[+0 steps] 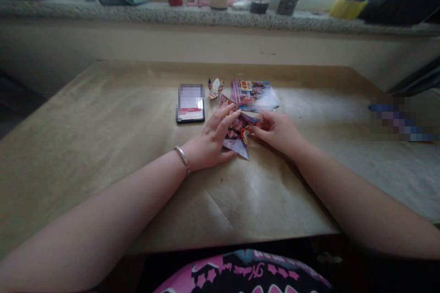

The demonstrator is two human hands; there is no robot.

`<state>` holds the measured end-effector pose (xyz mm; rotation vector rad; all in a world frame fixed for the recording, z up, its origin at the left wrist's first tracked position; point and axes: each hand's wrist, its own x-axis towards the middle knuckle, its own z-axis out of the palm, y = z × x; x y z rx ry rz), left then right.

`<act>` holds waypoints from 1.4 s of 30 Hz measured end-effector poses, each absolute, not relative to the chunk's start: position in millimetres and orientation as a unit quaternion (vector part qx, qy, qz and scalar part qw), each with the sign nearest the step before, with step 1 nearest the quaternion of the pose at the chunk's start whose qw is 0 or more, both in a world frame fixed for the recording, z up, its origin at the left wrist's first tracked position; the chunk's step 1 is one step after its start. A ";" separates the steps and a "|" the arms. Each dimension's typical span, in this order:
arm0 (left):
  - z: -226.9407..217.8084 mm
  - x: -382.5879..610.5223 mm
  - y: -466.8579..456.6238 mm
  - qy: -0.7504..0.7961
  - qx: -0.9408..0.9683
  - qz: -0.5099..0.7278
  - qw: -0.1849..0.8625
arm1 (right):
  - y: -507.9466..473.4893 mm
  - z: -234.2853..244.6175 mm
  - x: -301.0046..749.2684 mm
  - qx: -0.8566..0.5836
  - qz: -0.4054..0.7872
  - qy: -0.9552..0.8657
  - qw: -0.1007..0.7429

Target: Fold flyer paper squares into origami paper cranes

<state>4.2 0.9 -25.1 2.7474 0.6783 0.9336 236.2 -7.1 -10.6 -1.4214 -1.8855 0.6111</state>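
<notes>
A partly folded sheet of colourful printed paper (237, 129) lies on the table between my hands, with pointed corners sticking out. My left hand (220, 136) rests on its left side, fingers stretched out over the print; a silver bangle circles that wrist. At the paper's right edge, my right hand (275, 129) pinches a corner between thumb and fingers. Just beyond lies a stack of similar printed sheets (256, 94). A small folded paper piece (216, 88) stands to the left of the stack. Parts of the paper are hidden under my left fingers.
A phone (190, 103) with a blurred screen lies left of my left hand. The table (120, 155) has a tan cover. At its right side is a blurred flat item (400, 121). Bottles and other items stand on the stone windowsill (192, 14) behind.
</notes>
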 end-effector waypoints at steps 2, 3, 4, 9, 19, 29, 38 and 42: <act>-24.5 5.1 0.9 0.216 0.922 0.316 0.064 | -9.6 -7.9 234.7 -0.539 0.234 -0.733 0.342; -24.0 5.4 0.6 0.212 0.924 0.314 0.059 | -10.7 -6.7 233.9 -0.534 0.235 -0.737 0.340; -23.4 5.5 0.2 0.208 0.926 0.310 0.056 | -11.7 -5.6 233.3 -0.529 0.234 -0.743 0.336; -20.5 3.9 -2.3 0.202 0.937 0.282 0.050 | -14.6 -2.9 232.4 -0.490 0.222 -0.781 0.318; -19.4 2.2 0.2 0.261 0.927 0.265 -0.037 | -14.6 -4.9 232.9 -0.461 0.225 -0.786 0.346; -10.2 3.7 -3.6 0.296 0.916 0.264 -0.054 | -11.9 -7.8 231.5 -0.462 0.276 -0.745 0.393; -6.4 3.8 -6.7 0.330 0.897 0.291 -0.048 | -16.1 -6.5 225.8 -0.444 0.296 -0.725 0.435; -3.9 4.3 -6.3 0.350 0.885 0.304 -0.038 | -15.6 -9.2 224.0 -0.430 0.301 -0.725 0.445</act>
